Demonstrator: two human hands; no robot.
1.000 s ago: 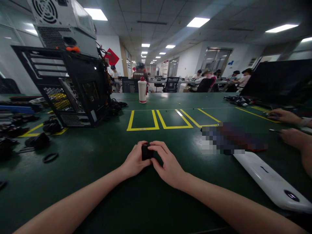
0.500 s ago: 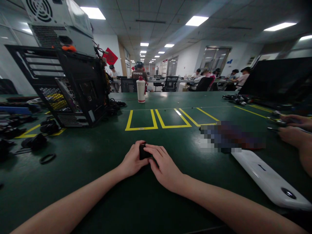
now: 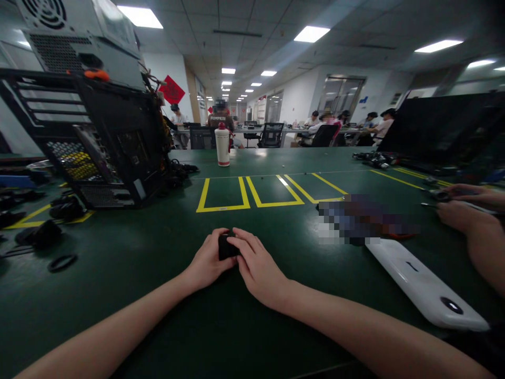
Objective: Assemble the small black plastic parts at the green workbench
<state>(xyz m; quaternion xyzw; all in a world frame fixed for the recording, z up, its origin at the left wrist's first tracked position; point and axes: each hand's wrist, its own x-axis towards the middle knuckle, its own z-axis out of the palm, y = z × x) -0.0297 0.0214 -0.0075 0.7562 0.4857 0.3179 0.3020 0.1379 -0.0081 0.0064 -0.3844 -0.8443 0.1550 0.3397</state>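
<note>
On green table (image 3: pixel 158 273), hands (image 3: pixel 209 260) clasping black block (image 3: pixel 225 247)

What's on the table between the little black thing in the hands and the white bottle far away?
In the head view, only green table and a yellow taped rectangle lie between the small black object and the white bottle.

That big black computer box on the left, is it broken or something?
It looks odd, though not clearly broken. The black computer case stands tilted on the green table, its side open with the insides showing. A grey case sits on top. Loose black parts lie beside it.
</note>
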